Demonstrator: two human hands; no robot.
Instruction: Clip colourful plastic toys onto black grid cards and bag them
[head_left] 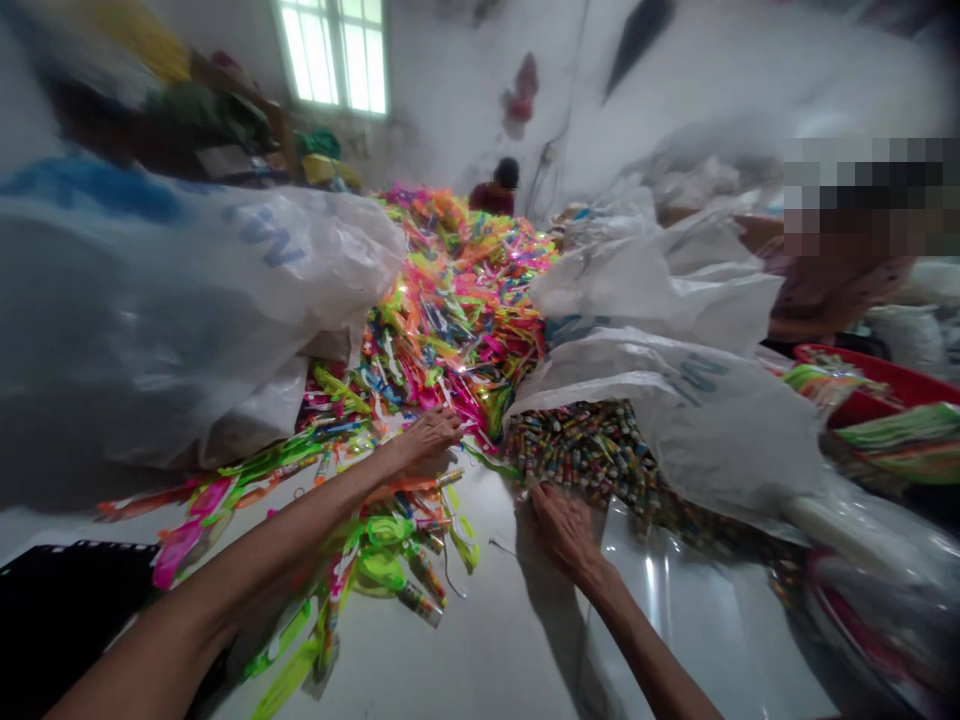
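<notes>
My left hand (436, 430) reaches over the front of a tall heap of bright plastic strips (457, 330) in pink, orange, green and yellow. Its fingers stretch forward and touch the strips, with nothing visibly gripped. At the near edge of a pile of small printed tubes (577, 445) is my right hand (562, 525), its fingers curled together. What lies between those fingertips is hidden. Below my left forearm, several finished-looking pieces, neon strips joined to printed tubes (420, 600), are strewn across the white tabletop (495, 620).
A big white plastic sack (187, 300) bulges on the left; another sack (727, 410) lies over the tubes on the right. One person (495, 188) is behind the heap, and another person (832, 270) is at right beside a red basin (862, 400). A black object (67, 620) occupies the lower left.
</notes>
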